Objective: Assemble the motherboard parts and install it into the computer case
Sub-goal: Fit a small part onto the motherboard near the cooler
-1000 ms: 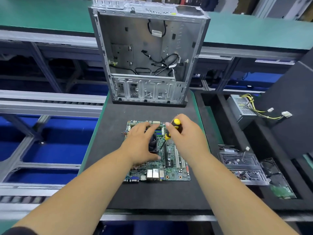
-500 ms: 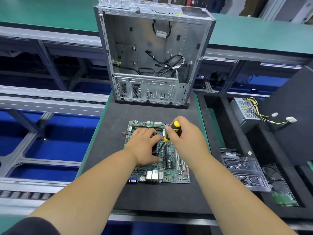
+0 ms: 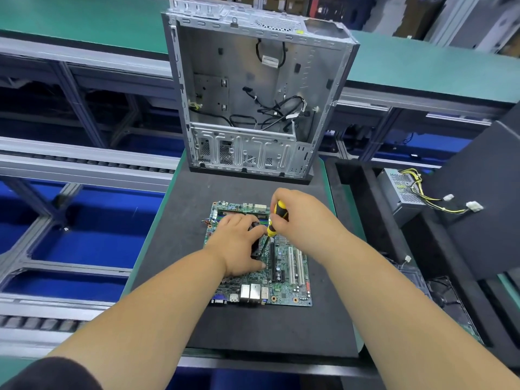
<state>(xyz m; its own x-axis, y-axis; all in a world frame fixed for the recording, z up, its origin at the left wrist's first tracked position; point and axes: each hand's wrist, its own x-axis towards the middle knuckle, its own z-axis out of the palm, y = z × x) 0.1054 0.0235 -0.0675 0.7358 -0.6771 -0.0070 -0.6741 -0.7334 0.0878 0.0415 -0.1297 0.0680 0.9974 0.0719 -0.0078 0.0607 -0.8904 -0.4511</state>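
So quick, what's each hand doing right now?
Left hand: fingers spread, resting on the black cooler.
Right hand: gripping the yellow-and-black screwdriver.

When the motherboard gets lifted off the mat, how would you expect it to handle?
The motherboard is a thin flat board, so probably stiff and light. Its exposed slots and small parts look fragile, so edge holds seem safest. It lies flat on the dark mat, unlikely to roll or tip; the cooler under the left hand may weight that side.

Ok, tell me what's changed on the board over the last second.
Little. The right hand grips the screwdriver as before, its tip by the black cooler; the left hand stays on that cooler. Motherboard and case haven't moved; only the camera shifted.
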